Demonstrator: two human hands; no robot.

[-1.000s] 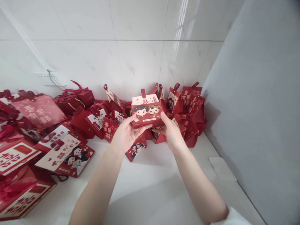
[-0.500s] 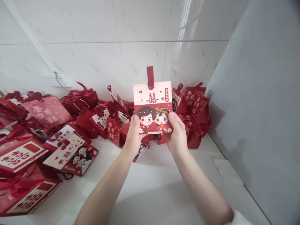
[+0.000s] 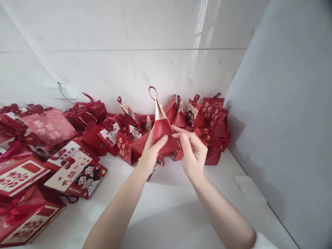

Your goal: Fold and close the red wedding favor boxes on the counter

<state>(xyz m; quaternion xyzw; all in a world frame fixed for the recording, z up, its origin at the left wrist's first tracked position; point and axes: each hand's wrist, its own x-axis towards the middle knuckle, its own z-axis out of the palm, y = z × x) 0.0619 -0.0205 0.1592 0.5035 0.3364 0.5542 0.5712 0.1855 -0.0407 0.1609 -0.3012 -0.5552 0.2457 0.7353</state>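
Observation:
In the head view, a red and cream gift box (image 3: pixel 164 128) with a looped ribbon handle is held up in front of me, its folded triangular side facing me. My left hand (image 3: pixel 151 150) grips its lower left part, with the thumb lying across the red side. My right hand (image 3: pixel 192 148) has its thumb and bent fingers closed at the lower right edge of the same box. The fingertips partly cover that edge. Behind my hands, several similar red gift boxes (image 3: pixel 125 147) stand in rows, and a small box with a couple's picture (image 3: pixel 157 166) shows below my left hand.
A white tabletop (image 3: pixel 153 207) carries the boxes. At the left are larger red boxes (image 3: pixel 28 218) with bows and a flat-sided printed box (image 3: pixel 77 174). A tiled wall (image 3: pixel 155 65) closes the back, a grey panel (image 3: pixel 282 103) the right. A white pad (image 3: pixel 250 189) lies beside the panel.
The gift box has turned from its printed front to its triangular side. My right hand has shifted its hold to the lower right edge. The view has moved slightly.

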